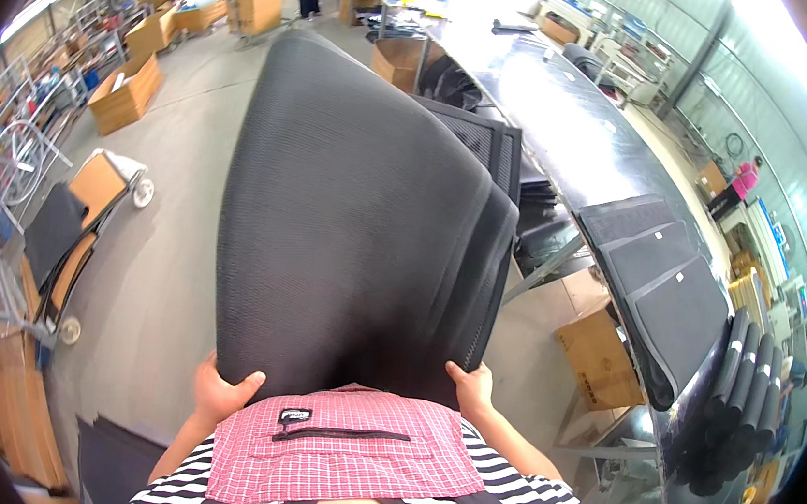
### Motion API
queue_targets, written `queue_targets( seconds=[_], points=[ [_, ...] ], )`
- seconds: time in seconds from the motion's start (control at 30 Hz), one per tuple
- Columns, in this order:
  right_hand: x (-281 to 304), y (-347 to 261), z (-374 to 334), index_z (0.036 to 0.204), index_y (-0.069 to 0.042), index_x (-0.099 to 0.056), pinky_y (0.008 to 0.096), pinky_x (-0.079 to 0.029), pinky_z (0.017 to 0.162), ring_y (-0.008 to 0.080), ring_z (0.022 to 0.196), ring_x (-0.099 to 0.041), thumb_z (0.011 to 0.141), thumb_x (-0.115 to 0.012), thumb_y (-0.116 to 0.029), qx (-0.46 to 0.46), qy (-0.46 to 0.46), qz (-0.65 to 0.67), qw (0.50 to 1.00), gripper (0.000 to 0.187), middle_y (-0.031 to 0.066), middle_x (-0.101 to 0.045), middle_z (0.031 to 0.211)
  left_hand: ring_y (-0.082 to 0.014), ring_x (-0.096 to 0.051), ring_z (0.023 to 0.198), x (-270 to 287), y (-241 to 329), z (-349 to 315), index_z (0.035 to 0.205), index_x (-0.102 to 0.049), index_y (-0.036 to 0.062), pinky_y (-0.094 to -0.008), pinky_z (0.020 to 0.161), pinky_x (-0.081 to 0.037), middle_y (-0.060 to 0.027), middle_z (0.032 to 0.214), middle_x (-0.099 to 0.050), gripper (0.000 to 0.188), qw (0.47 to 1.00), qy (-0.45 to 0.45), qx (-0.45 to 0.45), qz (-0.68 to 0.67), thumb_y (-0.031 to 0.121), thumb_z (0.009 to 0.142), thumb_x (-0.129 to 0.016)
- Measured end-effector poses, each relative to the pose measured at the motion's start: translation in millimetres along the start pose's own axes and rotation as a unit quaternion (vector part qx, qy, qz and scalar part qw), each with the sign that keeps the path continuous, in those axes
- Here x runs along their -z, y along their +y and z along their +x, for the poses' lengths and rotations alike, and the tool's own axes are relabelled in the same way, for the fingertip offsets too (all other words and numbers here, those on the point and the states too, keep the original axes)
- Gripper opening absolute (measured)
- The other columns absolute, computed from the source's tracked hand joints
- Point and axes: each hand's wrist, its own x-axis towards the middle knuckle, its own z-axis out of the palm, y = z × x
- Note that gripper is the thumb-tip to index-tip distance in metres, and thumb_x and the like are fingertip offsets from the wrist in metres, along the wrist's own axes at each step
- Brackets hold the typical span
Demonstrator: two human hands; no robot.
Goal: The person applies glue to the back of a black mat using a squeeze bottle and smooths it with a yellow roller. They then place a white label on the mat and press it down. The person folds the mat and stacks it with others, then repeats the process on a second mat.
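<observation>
big black sheet (360, 199): fills the middle, near edge at 6 o'clock by the wearer's waist, far end up toward 12. fine-grained face. ridges along its 3 o'clock side suggest folds or several layers; cannot tell which.

progress, my reading: pick-up looks done, both hands have the load. setting down not yet done; the sheet is in the grip, not laid out on the bench. whether more pieces follow, cannot tell.

left hand (223, 392), between 7 and 8: thumb on the near face at the corner, fingers wrapped behind and mostly hidden; edge pinched between.

right hand (472, 391), 5 o'clock: same hold, thumb over the edge, fingers underneath out of sight, so opening is only the thickness of the sheet there.

outward: black mesh-like panel (482, 138) just past the sheet, 1 o'clock. bench (619, 127) runs from 1 round to 4, dark and glossy. on it, folded black pieces (667, 287) at 3, dark rolls (746, 382) between 3 and 4. carton (599, 360) below, 4 o'clock.

other side: wheeled cart (89, 193) at 9, open cartons (127, 94) at 10, another dark sheet (116, 462) low between 7 and 8.
</observation>
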Motion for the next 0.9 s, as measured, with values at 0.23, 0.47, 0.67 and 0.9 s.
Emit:
queue_targets(
  seconds=[0.23, 0.47, 0.67, 0.9],
  points=[
    [-26.7, -56.5, 101.6, 0.108, 0.007, -0.07, 0.0339, -0.056, 0.079, 0.0194, 0.084, -0.071, 0.082, -0.081, -0.011, -0.028, 0.148, 0.015, 0.988, 0.033, 0.0126, -0.076, 0.099, -0.0276, -0.072, 0.096, -78.1, 31.6, 264.9, 0.112, -0.071, 0.0023, -0.0379, 0.085, -0.056, -0.0158, 0.106, -0.074, 0.046, 0.98, -0.152, -0.128, 0.025, 0.024, 0.074, -0.087],
    [-50.0, -110.6, 214.8, 0.107, 0.005, -0.072, 0.0337, -0.055, 0.08, 0.0182, 0.085, -0.069, 0.082, -0.082, -0.015, 0.035, 0.274, 0.063, 0.959, 0.033, 0.0105, -0.076, 0.097, -0.025, -0.07, 0.098, -163.5, 102.3, 476.5, 0.111, -0.07, -0.0004, -0.0364, 0.087, -0.054, -0.0149, 0.108, -0.073, 0.042, 0.945, -0.254, -0.197, -0.061, 0.021, 0.079, -0.085],
    [-73.0, -145.3, 320.7, 0.105, 0.005, -0.071, 0.0309, -0.053, 0.079, 0.0152, 0.087, -0.067, 0.086, -0.083, -0.014, 0.014, 0.288, 0.153, 0.945, 0.03, 0.0074, -0.075, 0.096, -0.0338, -0.066, 0.104, -213.0, 172.8, 607.3, 0.112, -0.07, -0.0005, -0.0424, 0.093, -0.052, -0.0162, 0.111, -0.071, 0.046, 0.892, -0.22, -0.393, 0.032, 0.021, 0.075, -0.087],
    [-41.0, -307.0, 515.2, 0.106, 0.008, -0.068, 0.0321, -0.051, 0.082, 0.0157, 0.09, -0.062, 0.097, -0.068, -0.012, 0.277, 0.31, 0.084, 0.906, 0.022, 0.0099, -0.072, 0.1, -0.0354, -0.062, 0.111, -268.5, 341.3, 812.7, 0.121, -0.066, 0.0035, -0.0434, 0.097, -0.049, -0.0175, 0.12, -0.065, 0.064, 0.843, -0.058, -0.53, 0.071, 0.029, 0.069, -0.093]
  ],
)
